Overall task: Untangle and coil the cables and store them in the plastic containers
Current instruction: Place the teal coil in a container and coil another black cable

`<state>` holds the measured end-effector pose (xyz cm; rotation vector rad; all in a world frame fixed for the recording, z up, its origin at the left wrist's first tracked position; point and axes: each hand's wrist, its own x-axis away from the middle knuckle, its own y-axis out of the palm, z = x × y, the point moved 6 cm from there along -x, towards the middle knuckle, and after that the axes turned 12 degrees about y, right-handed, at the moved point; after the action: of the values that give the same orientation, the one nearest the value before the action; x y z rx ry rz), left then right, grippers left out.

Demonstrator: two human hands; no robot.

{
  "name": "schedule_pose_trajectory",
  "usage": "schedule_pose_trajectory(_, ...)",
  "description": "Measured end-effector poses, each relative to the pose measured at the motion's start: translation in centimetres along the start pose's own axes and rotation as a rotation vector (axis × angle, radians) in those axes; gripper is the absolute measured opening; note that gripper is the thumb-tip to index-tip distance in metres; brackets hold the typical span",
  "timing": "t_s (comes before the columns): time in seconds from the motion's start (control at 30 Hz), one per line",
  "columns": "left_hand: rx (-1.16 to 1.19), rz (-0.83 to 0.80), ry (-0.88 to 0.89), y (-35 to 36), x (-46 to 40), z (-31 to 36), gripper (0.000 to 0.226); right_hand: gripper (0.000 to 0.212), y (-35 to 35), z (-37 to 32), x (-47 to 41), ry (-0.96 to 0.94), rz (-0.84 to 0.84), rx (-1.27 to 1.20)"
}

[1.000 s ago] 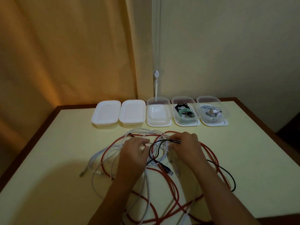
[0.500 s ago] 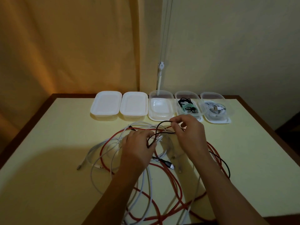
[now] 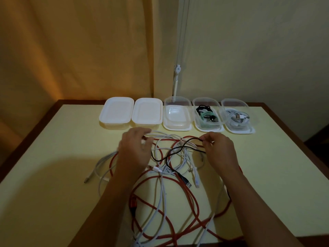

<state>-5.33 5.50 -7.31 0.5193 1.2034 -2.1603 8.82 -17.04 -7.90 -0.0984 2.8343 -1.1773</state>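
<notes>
Head view, right hand (image 3: 219,150): fingertips pinch the black cable (image 3: 175,151) near one end, lifting it clear so it can be teased out.
Left hand (image 3: 136,150): curled fingers hold white cables (image 3: 161,191), apparently pinning the tangle.
Red cable (image 3: 193,202): loose on the table (image 3: 53,175), threaded through the rest.
Containers: the open empty container (image 3: 177,114) sits behind the tangle, likely next to fill.

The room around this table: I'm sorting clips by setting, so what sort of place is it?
Probably a home room: a yellow curtain, a blind cord on a plain wall, and a wood-edged table.
</notes>
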Motion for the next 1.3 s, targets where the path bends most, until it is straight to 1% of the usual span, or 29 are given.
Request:
schedule_pose_trajectory(0.03, -0.076, 0.042, 0.0, -0.6, 0.2, -0.6, 0.033, 0.02, 0.0, 0.2, -0.1, 0.014, 0.001, 0.003)
schedule_pose_trajectory(0.07, -0.154, 0.043, -0.026, -0.9, 0.4, -1.4, 0.031, 0.02, -0.1, 0.3, -0.1, 0.026, 0.005, 0.003)
schedule_pose_trajectory(0.13, -0.24, -0.061, -0.154, -0.7, 0.9, -3.2, 0.026, 0.02, -0.2, 0.5, -0.2, 0.036, 0.003, -0.005)
schedule_pose_trajectory(0.17, -0.251, -0.112, -0.193, -0.5, 1.2, -3.7, 0.026, 0.02, -0.1, 0.5, -0.1, 0.035, -0.001, -0.006)
schedule_pose_trajectory(0.2, -0.248, -0.136, -0.191, -0.2, 1.3, -4.0, 0.027, 0.02, -0.1, 0.6, -0.2, 0.036, -0.001, -0.007)
schedule_pose_trajectory(0.27, -0.242, -0.122, -0.164, -0.2, 1.3, -4.3, 0.025, 0.02, -0.3, 0.8, -0.3, 0.052, 0.015, -0.022)
schedule_pose_trajectory(0.33, -0.276, -0.047, -0.149, -0.5, 1.1, -4.1, 0.023, 0.019, -0.5, 0.8, -0.3, 0.06, 0.022, -0.047)
schedule_pose_trajectory(0.4, -0.247, 0.024, -0.012, -0.7, 0.7, -2.9, 0.027, 0.016, -0.6, 0.2, 0.0, 0.039, 0.0, -0.083)
schedule_pose_trajectory(0.43, -0.184, 0.009, 0.073, -0.6, 0.3, -1.8, 0.034, 0.014, -0.8, -0.2, 0.2, 0.021, -0.011, -0.119)
schedule_pose_trajectory(0.47, -0.106, -0.057, 0.129, -0.1, 0.0, -0.9, 0.041, 0.013, -1.0, -0.7, 0.5, 0.003, -0.015, -0.162)
schedule_pose_trajectory(0.5, -0.039, -0.15, 0.144, 0.5, -0.2, -0.1, 0.048, 0.012, -1.3, -1.2, 0.7, -0.018, -0.008, -0.205)
schedule_pose_trajectory(0.57, 0.004, -0.31, 0.144, 1.7, 0.0, 0.9, 0.054, 0.012, -2.0, -2.1, 1.2, -0.058, 0.021, -0.287)
schedule_pose_trajectory(0.6, -0.001, -0.358, 0.15, 2.2, 0.3, 1.2, 0.052, 0.012, -2.4, -2.5, 1.3, -0.072, 0.039, -0.332)
schedule_pose_trajectory(0.67, 0.02, -0.396, 0.174, 2.8, 0.6, 1.7, 0.033, 0.011, -3.1, -3.1, 1.6, -0.088, 0.079, -0.432)
schedule_pose_trajectory(0.73, 0.057, -0.348, 0.197, 2.3, 0.1, 2.3, 0.014, 0.01, -3.7, -3.4, 1.8, -0.083, 0.119, -0.508)
schedule_pose_trajectory(0.77, 0.075, -0.301, 0.209, 1.9, -0.3, 2.8, 0.01, 0.01, -3.9, -3.5, 1.9, -0.074, 0.135, -0.538)
schedule_pose_trajectory(0.8, 0.109, -0.257, 0.214, 1.4, -0.7, 3.3, 0.012, 0.011, -4.0, -3.6, 1.9, -0.061, 0.147, -0.571)
schedule_pose_trajectory(0.87, 0.281, -0.195, 0.16, 0.6, -1.1, 4.4, 0.021, 0.011, -4.0, -3.8, 1.9, -0.043, 0.16, -0.63)
schedule_pose_trajectory(0.97, 0.695, -0.163, 0.02, -0.2, -1.6, 6.8, 0.036, 0.013, -2.9, -4.4, 2.0, -0.041, 0.123, -0.606)
schedule_pose_trajectory(1.0, 0.85, -0.172, -0.032, -0.2, -1.8, 7.5, 0.038, 0.014, -2.4, -4.6, 2.0, -0.044, 0.095, -0.581)
schedule_pose_trajectory(1.07, 1.205, -0.207, -0.165, 0.1, -2.1, 8.4, 0.036, 0.017, -1.2, -5.0, 2.0, -0.073, 0.032, -0.491)
schedule_pose_trajectory(1.13, 1.573, -0.249, -0.281, 0.1, -2.6, 9.1, 0.035, 0.021, 0.1, -5.7, 2.2, -0.136, -0.072, -0.364)
schedule_pose_trajectory(1.17, 1.686, -0.237, -0.312, -0.2, -2.9, 9.1, 0.036, 0.022, 0.7, -6.0, 2.5, -0.171, -0.132, -0.303)
schedule_pose_trajectory(1.2, 1.746, -0.189, -0.336, -0.4, -3.2, 8.8, 0.037, 0.021, 1.3, -6.2, 2.9, -0.198, -0.189, -0.25)
schedule_pose_trajectory(1.23, 1.761, -0.107, -0.356, -0.8, -3.5, 8.2, 0.037, 0.019, 1.7, -6.4, 3.2, -0.216, -0.24, -0.208)
schedule_pose_trajectory(1.3, 1.718, 0.105, -0.378, -1.8, -4.0, 6.6, 0.034, 0.016, 2.3, -6.8, 3.9, -0.252, -0.331, -0.15)
